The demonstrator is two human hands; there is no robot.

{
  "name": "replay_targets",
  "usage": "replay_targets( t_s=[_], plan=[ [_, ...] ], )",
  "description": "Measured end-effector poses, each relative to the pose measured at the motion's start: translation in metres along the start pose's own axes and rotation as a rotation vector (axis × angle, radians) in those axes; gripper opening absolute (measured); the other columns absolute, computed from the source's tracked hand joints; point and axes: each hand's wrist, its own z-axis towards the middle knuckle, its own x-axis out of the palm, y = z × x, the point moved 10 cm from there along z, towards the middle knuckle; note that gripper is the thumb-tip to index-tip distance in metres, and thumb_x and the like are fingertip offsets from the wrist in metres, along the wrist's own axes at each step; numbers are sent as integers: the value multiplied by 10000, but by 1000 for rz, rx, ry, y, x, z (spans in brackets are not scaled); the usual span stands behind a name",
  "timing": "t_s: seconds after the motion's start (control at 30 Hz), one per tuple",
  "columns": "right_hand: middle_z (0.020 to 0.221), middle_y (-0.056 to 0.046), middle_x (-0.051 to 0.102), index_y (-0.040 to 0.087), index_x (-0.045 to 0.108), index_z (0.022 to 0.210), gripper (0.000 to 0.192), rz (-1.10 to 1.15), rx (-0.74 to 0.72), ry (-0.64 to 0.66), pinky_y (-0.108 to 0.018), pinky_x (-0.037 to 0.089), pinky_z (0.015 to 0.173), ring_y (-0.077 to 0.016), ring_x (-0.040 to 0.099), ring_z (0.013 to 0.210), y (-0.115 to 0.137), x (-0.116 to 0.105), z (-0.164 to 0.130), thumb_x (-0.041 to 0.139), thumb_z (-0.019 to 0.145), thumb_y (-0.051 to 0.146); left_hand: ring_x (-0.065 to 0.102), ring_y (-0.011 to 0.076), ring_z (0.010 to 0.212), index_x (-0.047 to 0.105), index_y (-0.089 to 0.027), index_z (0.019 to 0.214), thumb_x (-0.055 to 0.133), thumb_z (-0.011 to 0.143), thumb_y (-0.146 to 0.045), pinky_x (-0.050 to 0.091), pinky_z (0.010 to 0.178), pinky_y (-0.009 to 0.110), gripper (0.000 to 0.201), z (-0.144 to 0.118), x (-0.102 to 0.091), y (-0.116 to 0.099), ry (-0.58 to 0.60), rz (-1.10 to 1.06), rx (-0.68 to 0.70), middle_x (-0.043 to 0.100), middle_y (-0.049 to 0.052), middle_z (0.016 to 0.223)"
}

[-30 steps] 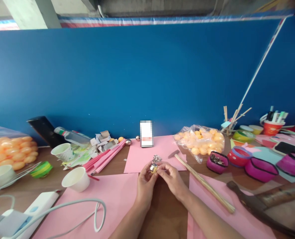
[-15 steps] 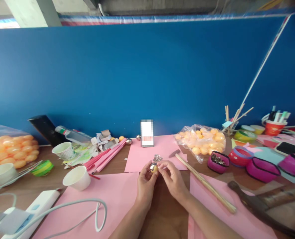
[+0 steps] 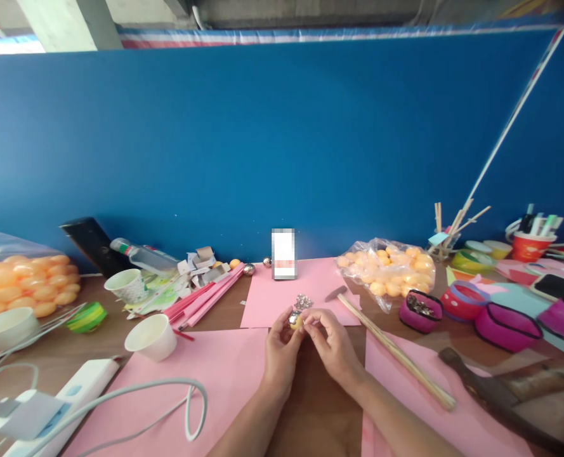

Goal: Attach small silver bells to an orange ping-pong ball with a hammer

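- A brown table (image 3: pixel 320 406) is set against a tall blue wall (image 3: pixel 282 139), and sheets of pink paper (image 3: pixel 224 381) are spread over most of the near surface.
- At the far left a clear bag of orange balls (image 3: pixel 19 285) is seen, with a white bowl (image 3: pixel 6 327) in front of it and a white cable (image 3: pixel 167 397) looped over the paper (its plug end lies near the bottom corner).
- Two paper cups (image 3: pixel 151 336) are placed left of centre, well apart from the hands.
- The left hand (image 3: pixel 279 355) is closed in a narrow pinch on a small ball (image 3: pixel 295 320), which is held just above the table at the middle of the view.
- The ball is seen as orange-yellow, partly covered by shiny silver studs; being round, it has no long axis to speak of.
- The right hand (image 3: pixel 332 346) is brought against the ball from the right, fingertips pinched together at its surface; whether something small is held between them cannot be told.
- Both hands are touching the ball, so neither is nearer; it lies at the fingertips, away from the body.
- A small pile of silver pins (image 3: pixel 303 301) is seen just beyond the ball, on the far pink sheet.
- Further right are laid long wooden sticks (image 3: pixel 396 355), a second bag of balls (image 3: pixel 389 270) and pink tubs (image 3: pixel 419 311).
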Motion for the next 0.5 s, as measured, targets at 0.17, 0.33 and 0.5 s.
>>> replay_targets(
  t_s=[0.17,0.33,0.5],
  plan=[
    [949,-47,567,209,514,840,84,58,59,-37,-310,438,810,-177,536,901,-1,-3,1,434,844,231,583,217,962,494,-178,1158,660,662,-297,442,856,335,537,-1,1,-2,10,-16,16,638,86,1013],
    [980,-48,551,206,516,796,105,112,103,-66,-307,433,830,-187,513,977,-8,-4,2,441,837,266,571,228,989,486,-175,1168,649,677,-299,429,879,357,532,-1,2,-3,17,-5,19,626,102,1044],
    [1023,-51,553,200,538,788,136,178,169,-46,-310,423,861,-193,506,1019,-21,0,2,473,819,315,560,235,1012,482,-180,1175,661,665,-286,414,901,369,551,1,1,-1,18,-22,12,609,107,1084]
  ],
)
